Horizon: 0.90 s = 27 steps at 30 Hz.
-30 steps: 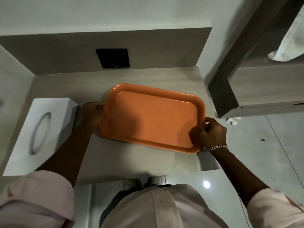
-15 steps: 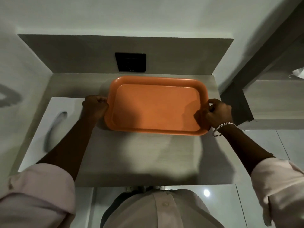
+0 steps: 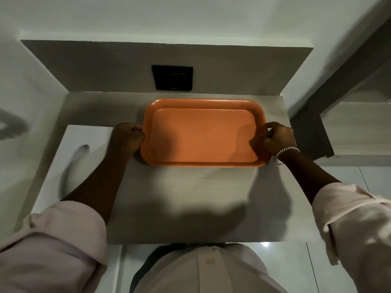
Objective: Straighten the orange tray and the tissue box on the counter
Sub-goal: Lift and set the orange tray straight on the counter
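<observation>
Tray lies square, left hand and right hand clamping its 9 and 3 o'clock rims; uneven release could skew it, or nudge the box at 9.

Plain orange all over on the tray, no print, a touch darker along its raised rim. Under it the counter shows pale grey-beige with a fine horizontal wood-grain streak, and the backsplash panel carries the same muted grey-beige. Black on the switch plate, flat and unpatterned. The tissue box reads white, its oval opening shadowed grey. Pale pink on the left sleeve and the right sleeve, and on the shirt front. A silver chain bracelet glints at the right wrist. Glossy light grey floor tiles.
</observation>
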Each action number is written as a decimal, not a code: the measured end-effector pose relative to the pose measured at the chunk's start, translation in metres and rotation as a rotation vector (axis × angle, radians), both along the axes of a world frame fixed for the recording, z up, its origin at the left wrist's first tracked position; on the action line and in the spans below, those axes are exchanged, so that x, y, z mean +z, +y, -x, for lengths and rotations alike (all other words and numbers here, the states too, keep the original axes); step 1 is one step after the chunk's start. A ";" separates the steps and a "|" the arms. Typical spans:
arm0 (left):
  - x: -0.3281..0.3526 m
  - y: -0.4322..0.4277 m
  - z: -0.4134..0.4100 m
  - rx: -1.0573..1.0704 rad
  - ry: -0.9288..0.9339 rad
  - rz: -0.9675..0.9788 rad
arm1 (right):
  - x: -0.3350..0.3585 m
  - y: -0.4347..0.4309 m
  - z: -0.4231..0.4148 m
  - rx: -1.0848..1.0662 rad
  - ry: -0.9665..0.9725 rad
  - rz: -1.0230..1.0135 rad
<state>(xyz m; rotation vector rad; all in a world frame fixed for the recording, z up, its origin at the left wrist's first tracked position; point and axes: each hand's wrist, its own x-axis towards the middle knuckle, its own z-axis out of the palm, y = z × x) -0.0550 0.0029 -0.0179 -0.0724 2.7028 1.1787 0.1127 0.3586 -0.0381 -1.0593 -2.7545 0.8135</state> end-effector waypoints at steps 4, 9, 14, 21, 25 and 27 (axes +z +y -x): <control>0.000 0.000 0.002 0.002 -0.006 -0.007 | -0.003 -0.001 0.002 -0.018 -0.013 0.013; 0.001 -0.004 -0.006 -0.124 0.139 0.159 | 0.004 -0.013 -0.012 0.030 -0.034 -0.108; -0.013 0.005 -0.057 -0.383 0.419 0.174 | 0.008 -0.074 -0.044 0.322 0.131 -0.230; -0.053 0.010 -0.143 -0.773 0.565 0.302 | -0.025 -0.149 -0.077 0.489 0.099 -0.273; -0.068 0.005 -0.155 -0.784 0.509 0.423 | -0.041 -0.157 -0.084 0.523 0.024 -0.348; -0.074 0.001 -0.155 -0.793 0.509 0.456 | -0.045 -0.158 -0.084 0.510 -0.005 -0.351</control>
